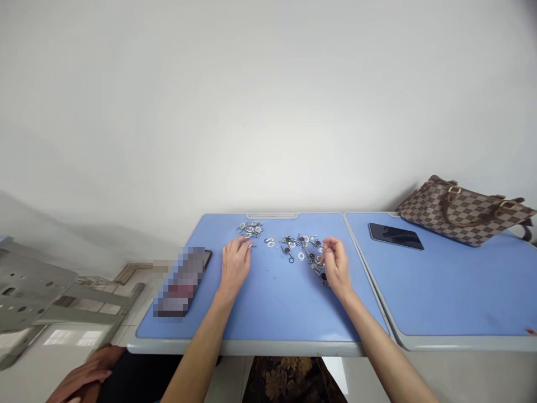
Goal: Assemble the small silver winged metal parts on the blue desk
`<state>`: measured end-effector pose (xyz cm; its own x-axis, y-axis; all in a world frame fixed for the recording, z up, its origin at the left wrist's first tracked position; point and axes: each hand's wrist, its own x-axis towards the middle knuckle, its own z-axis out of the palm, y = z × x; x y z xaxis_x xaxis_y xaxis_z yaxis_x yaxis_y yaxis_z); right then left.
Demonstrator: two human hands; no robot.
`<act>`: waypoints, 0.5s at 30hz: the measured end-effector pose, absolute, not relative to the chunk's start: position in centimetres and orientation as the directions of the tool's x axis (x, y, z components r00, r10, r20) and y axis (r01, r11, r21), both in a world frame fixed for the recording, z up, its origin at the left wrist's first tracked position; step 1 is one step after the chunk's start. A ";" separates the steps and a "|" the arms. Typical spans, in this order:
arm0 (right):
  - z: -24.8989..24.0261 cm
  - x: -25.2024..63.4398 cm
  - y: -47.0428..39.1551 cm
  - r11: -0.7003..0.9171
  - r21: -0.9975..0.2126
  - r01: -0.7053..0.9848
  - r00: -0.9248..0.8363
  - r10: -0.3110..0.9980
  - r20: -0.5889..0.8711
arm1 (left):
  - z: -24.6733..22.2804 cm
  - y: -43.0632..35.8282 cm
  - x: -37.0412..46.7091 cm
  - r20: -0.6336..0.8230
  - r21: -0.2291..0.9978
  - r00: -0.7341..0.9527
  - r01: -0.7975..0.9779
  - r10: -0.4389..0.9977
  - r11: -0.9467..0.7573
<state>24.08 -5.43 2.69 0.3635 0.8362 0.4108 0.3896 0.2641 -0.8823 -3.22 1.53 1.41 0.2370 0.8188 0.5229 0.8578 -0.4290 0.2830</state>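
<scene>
My left hand (pixel 235 260) rests over the blue desktop with its fingers close together and bent down. A small silver metal part (pixel 252 245) sticks out at its fingertips. Just beyond it lies a pile of small silver metal parts (pixel 253 228). My right hand (pixel 337 263) is closed in a pinch at the right edge of a loose cluster of metal parts with black round discs (pixel 311 256); what its fingertips hold is hidden. Between the hands are a flat pale gasket-like plate (pixel 301 256), a dark ring (pixel 291 260) and tiny beads (pixel 275 278).
A blurred-out phone-like device (pixel 184 285) lies at the left of the desk (pixel 293 313). On the adjoining right desk are a black phone (pixel 396 236) and a checkered handbag (pixel 465 210). Another person's hands (pixel 90 372) rest at lower left, near a grey chair (pixel 37 291).
</scene>
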 end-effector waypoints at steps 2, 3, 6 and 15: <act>2.9 23.8 -5.1 0.170 -0.729 0.663 0.182 0.908 0.378 | 1.3 1.5 -3.2 0.548 0.283 0.250 0.842 0.798 -0.458; 3.1 23.6 -4.9 0.144 -0.632 0.761 0.098 0.938 0.331 | 1.2 1.5 -3.2 0.561 0.283 0.254 0.836 0.788 -0.471; 3.6 22.6 -4.3 0.127 -0.456 0.881 -0.031 0.977 0.211 | 0.9 1.7 -3.2 0.593 0.286 0.256 0.819 0.763 -0.497; 4.7 20.3 -1.9 0.048 -0.295 0.954 -0.046 0.999 0.012 | 0.8 1.9 -3.3 0.646 0.301 0.246 0.788 0.722 -0.537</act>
<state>20.28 -1.89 4.67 -0.0463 0.9988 0.0124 0.9543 0.0479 -0.2949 -3.34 1.87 0.84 0.2458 0.7223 0.6465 0.7880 -0.5373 0.3006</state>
